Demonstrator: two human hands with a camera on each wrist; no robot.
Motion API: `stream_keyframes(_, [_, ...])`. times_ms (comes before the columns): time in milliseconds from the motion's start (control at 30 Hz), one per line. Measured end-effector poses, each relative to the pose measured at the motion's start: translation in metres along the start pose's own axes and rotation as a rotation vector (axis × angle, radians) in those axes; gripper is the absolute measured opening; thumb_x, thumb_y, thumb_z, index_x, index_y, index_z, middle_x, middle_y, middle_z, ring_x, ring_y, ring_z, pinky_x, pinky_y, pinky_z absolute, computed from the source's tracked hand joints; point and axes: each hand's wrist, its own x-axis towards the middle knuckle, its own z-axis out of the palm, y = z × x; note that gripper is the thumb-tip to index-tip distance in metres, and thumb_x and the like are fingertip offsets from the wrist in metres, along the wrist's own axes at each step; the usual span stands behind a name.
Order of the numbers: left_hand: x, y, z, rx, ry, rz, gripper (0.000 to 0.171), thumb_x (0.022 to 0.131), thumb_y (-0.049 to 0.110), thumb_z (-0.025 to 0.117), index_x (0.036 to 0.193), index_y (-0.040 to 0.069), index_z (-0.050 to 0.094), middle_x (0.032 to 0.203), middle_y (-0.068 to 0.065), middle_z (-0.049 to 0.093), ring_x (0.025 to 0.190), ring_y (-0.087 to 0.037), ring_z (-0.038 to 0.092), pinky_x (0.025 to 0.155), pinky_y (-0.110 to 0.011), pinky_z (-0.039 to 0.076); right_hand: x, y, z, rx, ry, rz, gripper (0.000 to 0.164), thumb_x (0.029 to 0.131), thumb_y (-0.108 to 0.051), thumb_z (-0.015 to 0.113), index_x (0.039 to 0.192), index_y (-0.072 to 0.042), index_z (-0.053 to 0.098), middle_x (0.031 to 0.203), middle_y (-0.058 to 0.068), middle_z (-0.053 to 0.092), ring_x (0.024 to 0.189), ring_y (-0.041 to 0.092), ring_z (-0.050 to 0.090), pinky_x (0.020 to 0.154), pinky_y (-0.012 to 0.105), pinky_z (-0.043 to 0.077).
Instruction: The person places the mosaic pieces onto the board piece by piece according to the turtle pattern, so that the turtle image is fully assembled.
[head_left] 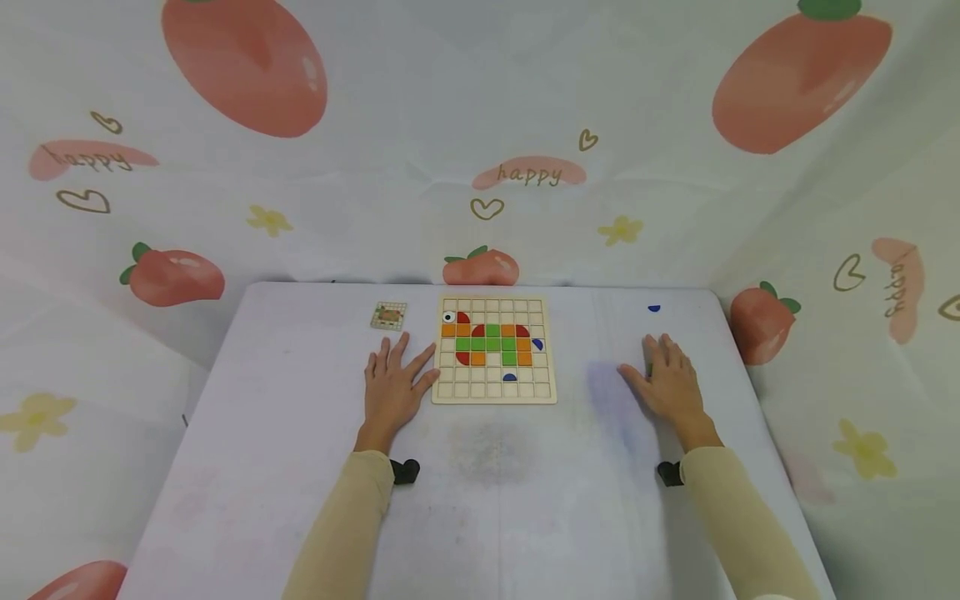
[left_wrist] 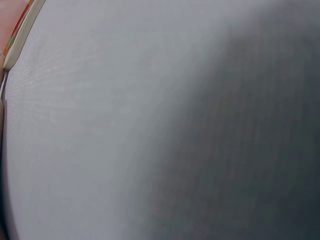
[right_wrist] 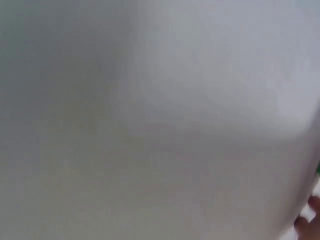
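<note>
A square wooden grid board (head_left: 495, 401) lies at the middle of the table, with red, orange and green pieces set in its cells. At its upper left corner is a white eye piece (head_left: 449, 317). Two blue half-round pieces are on the board, one (head_left: 537, 344) at its right side and one (head_left: 510, 377) lower down. My left hand (head_left: 392, 387) rests on the table with fingers spread, thumb and forefinger tips right at the board's left edge. To the right, my right hand (head_left: 670, 387) lies with fingers extended; a green piece (head_left: 649, 367) shows partly between thumb and forefinger.
A small picture card (head_left: 389, 316) with a gridded design lies beyond the left hand. Another blue half-round piece (head_left: 654, 308) is on the table past the right fingertips. A patterned cloth (head_left: 420, 125) stands behind the white table (head_left: 495, 517). Both wrist views show mostly blurred tabletop.
</note>
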Motion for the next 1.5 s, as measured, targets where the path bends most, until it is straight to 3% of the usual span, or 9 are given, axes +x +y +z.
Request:
stream_keyframes(233, [-0.001,-0.001,-0.002,0.004,-0.001,-0.01,0.058,0.1,0.067,0.042,0.155,0.049,0.036,0.173,-0.005,0.013,0.161,-0.037,-0.001,0.128,-0.062,0.004,0.003,0.02,-0.016,0.206,-0.126,0.026,0.105,0.094,-0.068,0.057,0.163,-0.003,0.012,0.169,0.026,0.014,0.157,0.048,0.008,0.124,0.069,0.011])
stream_keyframes(333, [-0.001,-0.001,-0.001,0.007,-0.003,-0.01,0.058,0.1,0.068,0.041,0.155,0.049,0.035,0.173,-0.004,0.013,0.161,-0.037,-0.002,0.128,-0.062,0.004,0.001,0.026,-0.02,0.265,-0.152,0.034,0.106,0.091,-0.064,0.065,0.163,-0.004,0.017,0.171,0.022,0.013,0.158,0.046,0.005,0.124,0.068,0.011])
stream_keyframes(467, [0.0,0.0,-0.001,-0.001,0.0,-0.002,0.057,0.1,0.068,0.042,0.155,0.049,0.035,0.173,-0.004,0.013,0.161,-0.037,-0.001,0.128,-0.062,0.004,-0.003,0.032,-0.024,0.299,-0.155,0.028,0.097,0.09,-0.059,0.07,0.161,-0.008,0.028,0.172,0.017,0.014,0.159,0.044,0.005,0.123,0.071,0.011])
stream_keyframes(700, [0.002,0.0,0.0,0.004,0.008,0.001,0.057,0.1,0.068,0.041,0.155,0.049,0.036,0.173,-0.004,0.013,0.161,-0.036,-0.002,0.128,-0.062,0.004,-0.004,0.034,-0.033,0.356,-0.157,0.006,0.072,0.096,-0.038,0.071,0.151,-0.002,0.042,0.171,0.017,0.017,0.159,0.044,0.006,0.124,0.069,0.01])
stream_keyframes(900, [0.001,0.002,-0.002,0.004,-0.001,0.0,0.058,0.101,0.067,0.042,0.155,0.048,0.036,0.173,-0.005,0.014,0.161,-0.038,-0.001,0.128,-0.063,0.004,-0.003,0.031,-0.028,0.376,-0.101,0.021,0.043,0.099,-0.022,0.067,0.133,0.001,0.055,0.169,0.02,0.022,0.158,0.047,0.011,0.124,0.068,0.011])
stream_keyframes(1033, [-0.001,0.002,-0.003,0.0,-0.008,-0.007,0.058,0.101,0.067,0.042,0.155,0.047,0.036,0.173,-0.005,0.014,0.161,-0.037,-0.002,0.128,-0.062,0.003,-0.002,0.029,-0.024,0.368,-0.066,0.03,0.035,0.099,-0.016,0.065,0.127,0.004,0.057,0.167,0.024,0.025,0.156,0.05,0.013,0.124,0.068,0.012])
stream_keyframes(1133, [-0.001,0.001,-0.002,0.0,-0.006,-0.01,0.058,0.101,0.067,0.043,0.155,0.048,0.036,0.173,-0.005,0.014,0.161,-0.037,-0.001,0.128,-0.062,0.004,-0.002,0.025,-0.024,0.349,-0.048,0.028,0.034,0.099,-0.015,0.065,0.125,0.005,0.057,0.165,0.027,0.028,0.154,0.051,0.017,0.124,0.068,0.013])
stream_keyframes(1367, [-0.001,0.0,0.0,0.008,0.005,-0.002,0.058,0.1,0.068,0.041,0.155,0.048,0.036,0.173,-0.005,0.014,0.161,-0.037,-0.001,0.128,-0.062,0.005,-0.002,0.006,-0.024,0.316,0.08,0.002,0.039,0.1,-0.013,0.063,0.132,0.009,0.056,0.142,0.034,0.052,0.138,0.052,0.042,0.116,0.066,0.031])
stream_keyframes(1500, [0.0,-0.001,0.0,0.0,0.014,0.006,0.058,0.1,0.067,0.042,0.154,0.048,0.037,0.173,-0.005,0.015,0.161,-0.038,0.0,0.128,-0.063,0.005,0.002,-0.007,-0.021,0.307,0.099,-0.017,0.038,0.101,-0.014,0.063,0.132,0.008,0.058,0.134,0.033,0.055,0.13,0.049,0.047,0.113,0.064,0.035])
